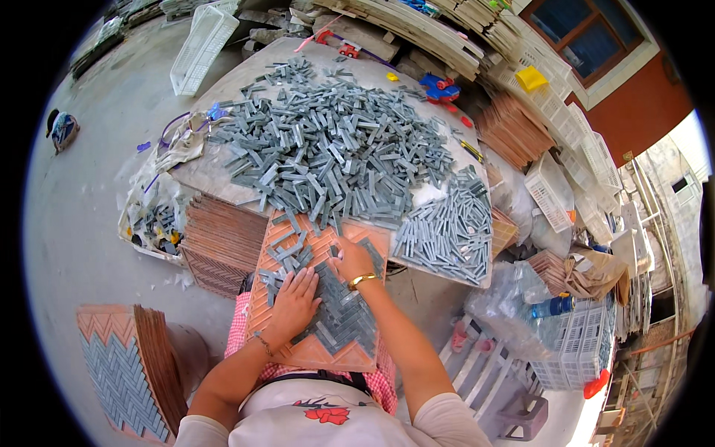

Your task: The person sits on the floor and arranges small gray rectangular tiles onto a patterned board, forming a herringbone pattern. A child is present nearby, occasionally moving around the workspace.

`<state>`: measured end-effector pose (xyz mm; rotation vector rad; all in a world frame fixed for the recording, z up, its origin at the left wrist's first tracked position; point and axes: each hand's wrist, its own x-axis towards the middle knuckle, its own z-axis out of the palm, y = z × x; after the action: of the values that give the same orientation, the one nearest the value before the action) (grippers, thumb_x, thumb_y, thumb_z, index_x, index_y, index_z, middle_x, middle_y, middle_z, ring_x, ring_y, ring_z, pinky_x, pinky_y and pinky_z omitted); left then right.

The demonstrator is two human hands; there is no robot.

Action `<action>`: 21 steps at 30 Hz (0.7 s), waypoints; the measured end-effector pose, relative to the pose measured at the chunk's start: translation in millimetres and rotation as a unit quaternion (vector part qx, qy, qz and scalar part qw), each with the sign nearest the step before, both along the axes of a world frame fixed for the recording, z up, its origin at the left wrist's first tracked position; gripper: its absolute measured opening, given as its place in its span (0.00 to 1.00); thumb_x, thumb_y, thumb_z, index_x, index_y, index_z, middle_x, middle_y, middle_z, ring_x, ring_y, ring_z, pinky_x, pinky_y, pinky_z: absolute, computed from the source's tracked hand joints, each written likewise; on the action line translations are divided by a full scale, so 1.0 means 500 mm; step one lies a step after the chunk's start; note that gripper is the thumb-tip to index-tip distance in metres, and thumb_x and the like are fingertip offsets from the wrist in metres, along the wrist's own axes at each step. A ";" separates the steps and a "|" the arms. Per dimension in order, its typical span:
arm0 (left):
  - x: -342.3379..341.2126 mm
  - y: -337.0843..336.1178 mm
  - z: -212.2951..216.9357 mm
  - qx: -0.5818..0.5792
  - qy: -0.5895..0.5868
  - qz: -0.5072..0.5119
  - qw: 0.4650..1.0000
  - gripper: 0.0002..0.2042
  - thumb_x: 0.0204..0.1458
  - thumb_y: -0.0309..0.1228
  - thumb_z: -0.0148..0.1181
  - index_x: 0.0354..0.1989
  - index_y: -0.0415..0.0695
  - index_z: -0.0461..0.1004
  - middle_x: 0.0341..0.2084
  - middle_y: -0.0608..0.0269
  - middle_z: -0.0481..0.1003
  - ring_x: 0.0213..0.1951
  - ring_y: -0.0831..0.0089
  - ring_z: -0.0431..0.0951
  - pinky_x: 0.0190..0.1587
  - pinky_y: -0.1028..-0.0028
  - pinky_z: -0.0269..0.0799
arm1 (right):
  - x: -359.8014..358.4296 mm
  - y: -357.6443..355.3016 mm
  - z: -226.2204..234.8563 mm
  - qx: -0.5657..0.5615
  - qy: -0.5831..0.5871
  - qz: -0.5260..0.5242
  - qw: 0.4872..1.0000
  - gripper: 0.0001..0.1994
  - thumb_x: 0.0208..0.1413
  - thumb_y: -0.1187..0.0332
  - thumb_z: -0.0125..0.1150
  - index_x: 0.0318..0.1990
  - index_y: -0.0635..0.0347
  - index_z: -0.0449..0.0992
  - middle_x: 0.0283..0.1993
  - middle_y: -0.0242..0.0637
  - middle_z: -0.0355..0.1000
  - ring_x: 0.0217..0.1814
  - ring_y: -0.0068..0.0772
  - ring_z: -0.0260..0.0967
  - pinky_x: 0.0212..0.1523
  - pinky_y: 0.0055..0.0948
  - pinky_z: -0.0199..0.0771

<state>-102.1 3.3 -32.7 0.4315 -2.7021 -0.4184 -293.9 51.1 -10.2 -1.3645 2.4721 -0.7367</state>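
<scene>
Item: orange-brown moulded tray [298,350] with herringbone recesses, lower centre of the frame, resting on the person's lap and leaning against the near edge of the worktop [223,179]. Contents: grey stone strips [342,313] seated in a zigzag pattern over the middle and right of the tray; the lower left and the upper band remain bare, with a few loose strips [287,249] lying unsorted near its top edge. Left hand [294,302]: flat, fingers spread and pressed on the laid strips at centre left, grasping nothing. Right hand [351,257]: at the tray's upper right, fingers curled down onto the strips there; whether a strip is pinched beneath them cannot be told. Stock: large heap of grey strips [335,149] across the worktop, centre of the frame, just above the tray; a second tray of lined-up strips [447,231] to the right. Finished sheet [119,372] with grey chevrons atop a stack at lower left. Step judged: filling the recesses, roughly half done. Next move calls for drawing one strip from the loose ones, turning it to the slant of an open recess and pressing it flush while the flat hand steadies its neighbours.
</scene>
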 end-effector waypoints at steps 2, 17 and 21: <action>0.002 -0.001 -0.001 0.003 -0.002 0.002 1.000 0.25 0.50 0.36 0.56 0.55 0.37 0.65 0.58 0.54 0.62 0.62 0.63 0.59 0.64 0.60 0.48 | 0.000 -0.006 0.012 0.030 -0.028 0.029 0.999 0.18 0.40 0.69 0.65 0.42 0.57 0.71 0.33 0.44 0.72 0.35 0.48 0.71 0.34 0.39 0.70; -0.003 0.003 0.006 0.034 0.002 -0.002 0.999 0.26 0.48 0.34 0.57 0.56 0.38 0.64 0.59 0.54 0.61 0.62 0.63 0.58 0.65 0.59 0.48 | -0.048 0.017 -0.008 0.010 -0.069 0.228 0.971 0.22 0.37 0.72 0.69 0.45 0.56 0.73 0.32 0.37 0.70 0.36 0.42 0.68 0.39 0.37 0.69; -0.001 0.003 0.004 0.033 0.002 0.001 0.999 0.26 0.48 0.34 0.57 0.56 0.37 0.64 0.59 0.55 0.61 0.63 0.63 0.58 0.65 0.60 0.47 | -0.051 0.027 0.000 0.007 -0.073 0.238 0.968 0.23 0.36 0.71 0.69 0.45 0.56 0.73 0.32 0.37 0.70 0.36 0.42 0.68 0.40 0.36 0.69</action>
<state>-102.8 4.6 -30.8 0.4498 -2.6892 -0.5100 -319.6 64.8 -10.3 -1.7336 1.9188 -0.6710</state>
